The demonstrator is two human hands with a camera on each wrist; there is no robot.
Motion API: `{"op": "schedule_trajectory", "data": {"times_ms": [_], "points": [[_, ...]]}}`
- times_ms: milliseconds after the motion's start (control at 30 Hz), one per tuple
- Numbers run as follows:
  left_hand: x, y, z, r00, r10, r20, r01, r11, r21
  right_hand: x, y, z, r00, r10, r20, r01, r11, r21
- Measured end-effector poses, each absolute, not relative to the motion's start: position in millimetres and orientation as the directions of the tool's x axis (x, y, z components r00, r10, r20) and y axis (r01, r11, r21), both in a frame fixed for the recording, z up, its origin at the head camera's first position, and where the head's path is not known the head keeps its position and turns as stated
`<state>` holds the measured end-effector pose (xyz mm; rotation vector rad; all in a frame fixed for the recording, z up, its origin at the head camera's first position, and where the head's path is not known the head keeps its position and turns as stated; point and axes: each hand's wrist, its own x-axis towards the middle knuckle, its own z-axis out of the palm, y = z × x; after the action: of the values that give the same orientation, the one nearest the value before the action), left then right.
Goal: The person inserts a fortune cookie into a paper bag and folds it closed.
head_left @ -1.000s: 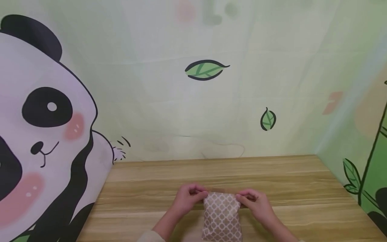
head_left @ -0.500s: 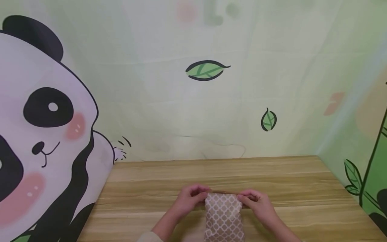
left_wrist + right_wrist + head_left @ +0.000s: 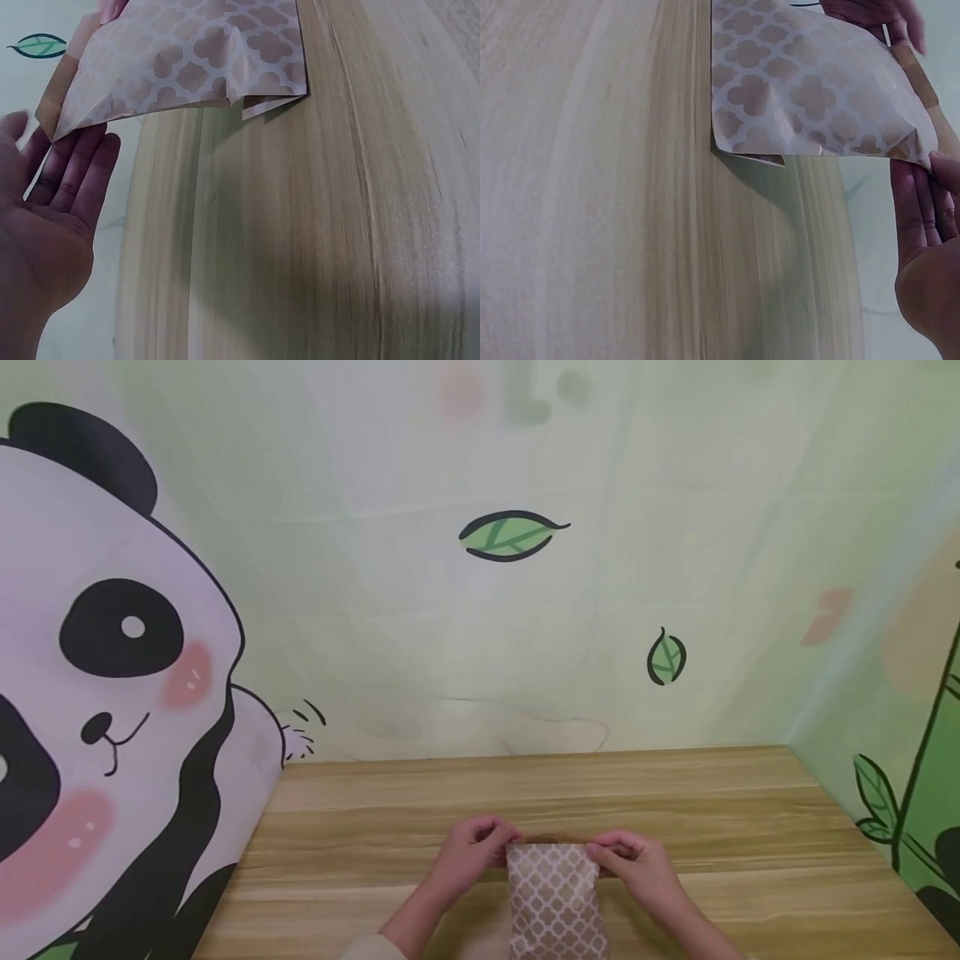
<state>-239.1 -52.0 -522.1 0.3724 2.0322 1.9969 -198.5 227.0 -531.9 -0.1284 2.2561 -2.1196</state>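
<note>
A tan paper bag with a white quatrefoil pattern is between the two hands, its lower end cut off by the head view's bottom edge. At its top left corner, my left hand pinches the paper edge. The top right corner is held between the thumb and fingers of my right hand. A plain brown strip of paper shows along the top edge in both wrist views. The left wrist view shows the bag bulging slightly, with a folded flap at its base end. What is inside is hidden.
Under the hands is a wood-grain table. Its far edge meets a pale green backdrop printed with leaves. A large printed panda fills the left side, and green plant drawings are at the right.
The bag's top edge has become straighter, and a brown strip now shows behind it between the hands. The bag's lower end has slipped below the view's edge. Both hands stay nearly in place.
</note>
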Motion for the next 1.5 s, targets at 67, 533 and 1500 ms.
{"op": "schedule_trajectory", "data": {"times_ms": [67,533,1500], "points": [[-240,-51,-522,-0.934,0.357,-0.013,-0.002,0.03,1.0,-199,227,-532,-0.995,-0.092,0.025,-0.031,0.058,-0.998],[-241,-58,-522,-0.913,0.401,-0.072,-0.053,0.057,0.997,-201,229,-535,-0.988,-0.141,0.067,-0.071,0.025,-0.997],[-239,-54,-517,-0.911,0.41,-0.04,-0.009,0.077,0.997,-243,221,-477,-0.812,-0.582,0.053,-0.417,0.513,-0.75]]}}
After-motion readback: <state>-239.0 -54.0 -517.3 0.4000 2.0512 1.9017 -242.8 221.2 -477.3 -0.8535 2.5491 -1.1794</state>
